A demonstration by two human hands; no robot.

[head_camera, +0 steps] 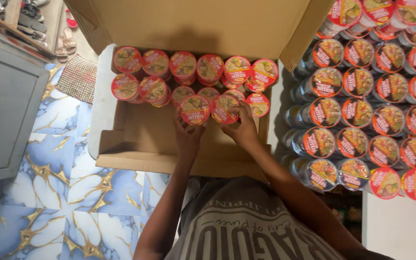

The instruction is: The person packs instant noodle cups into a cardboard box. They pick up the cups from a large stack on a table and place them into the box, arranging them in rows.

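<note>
An open cardboard box lies on the floor below me, its far half filled with several round noodle cups with red-rimmed lids. My left hand grips one cup at the front of the packed cups. My right hand grips another cup right beside it. Both cups stand upright, lids up, inside the box. The near half of the box floor is bare cardboard.
A large stack of the same noodle cups lies on its side to the right of the box. Blue and gold marble-pattern tiles cover the floor. A grey cabinet, a small woven mat and sandals sit at left.
</note>
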